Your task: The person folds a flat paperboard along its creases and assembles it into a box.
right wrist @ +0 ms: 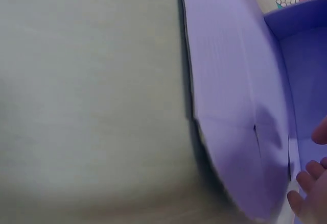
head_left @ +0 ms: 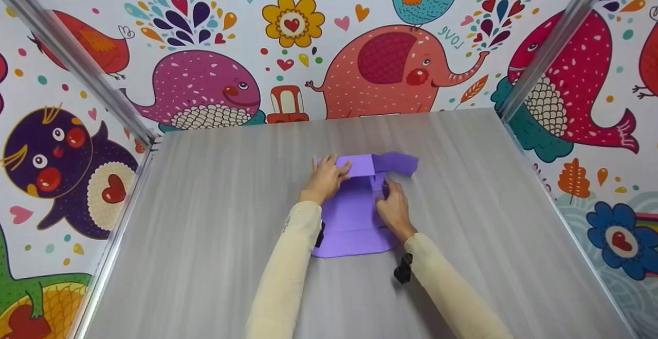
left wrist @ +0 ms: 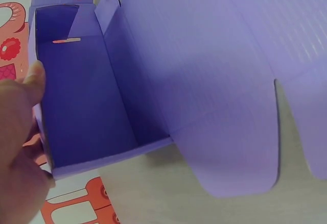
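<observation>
A purple cardboard box [head_left: 354,213], partly folded, lies on the table with its lid panel spread toward me. Its far part stands up as a shallow tray [left wrist: 84,96] with raised walls. My left hand [head_left: 325,179] grips the far wall, with the thumb over the rim. Beside the right end, my right hand [head_left: 395,208] hovers near a small upright flap [head_left: 378,180]; its thumb and fingers are apart in the right wrist view. A longer side flap [head_left: 398,163] sticks out to the right. A slot shows in the tray's end wall.
The grey wood-grain table [head_left: 216,226] surrounds the box. Printed panels with cartoon animals [head_left: 380,82] stand along the back and sides, with metal posts [head_left: 540,61] at the corners. A black wrist camera [head_left: 403,269] sits by the right sleeve.
</observation>
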Motion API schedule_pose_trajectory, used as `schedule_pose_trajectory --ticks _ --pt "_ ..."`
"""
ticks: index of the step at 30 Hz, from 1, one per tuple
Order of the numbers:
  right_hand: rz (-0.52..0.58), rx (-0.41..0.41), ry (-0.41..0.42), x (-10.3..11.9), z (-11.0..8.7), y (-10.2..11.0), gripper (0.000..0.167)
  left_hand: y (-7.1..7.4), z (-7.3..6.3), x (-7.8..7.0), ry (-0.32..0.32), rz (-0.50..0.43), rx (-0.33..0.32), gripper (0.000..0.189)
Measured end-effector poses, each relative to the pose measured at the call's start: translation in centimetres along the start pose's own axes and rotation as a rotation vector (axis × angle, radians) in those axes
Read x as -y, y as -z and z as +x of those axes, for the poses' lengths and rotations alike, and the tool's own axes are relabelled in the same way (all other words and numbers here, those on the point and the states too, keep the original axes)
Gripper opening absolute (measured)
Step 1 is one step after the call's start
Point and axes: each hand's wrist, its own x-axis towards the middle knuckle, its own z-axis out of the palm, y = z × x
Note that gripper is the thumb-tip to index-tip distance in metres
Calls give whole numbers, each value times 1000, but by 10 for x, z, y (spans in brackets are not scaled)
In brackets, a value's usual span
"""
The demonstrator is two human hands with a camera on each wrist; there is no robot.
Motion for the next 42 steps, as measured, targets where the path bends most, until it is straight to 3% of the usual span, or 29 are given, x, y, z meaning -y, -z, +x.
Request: schedule_pose_trajectory --ticks 7,11,16,20,25,33,42 --pt "-47 -19 -45 -4 1 5 54 0 1 0 9 -19 4 43" --pt "-50 -12 -118 1 2 8 55 0 0 0 15 -27 14 44" --pt "55 51 -288 9 9 12 60 1 0 0 21 -16 24 44" --pt "150 79 -362 10 14 14 65 1 0 0 19 -8 20 44" --pt "235 57 -350 11 13 12 64 1 0 0 16 -19 13 44" --pt "350 -39 -254 22 6 3 55 1 -2 0 1 -13 -11 42" --pt "412 -17 -206 26 0 -2 57 -1 -1 -3 21 -1 -5 43"
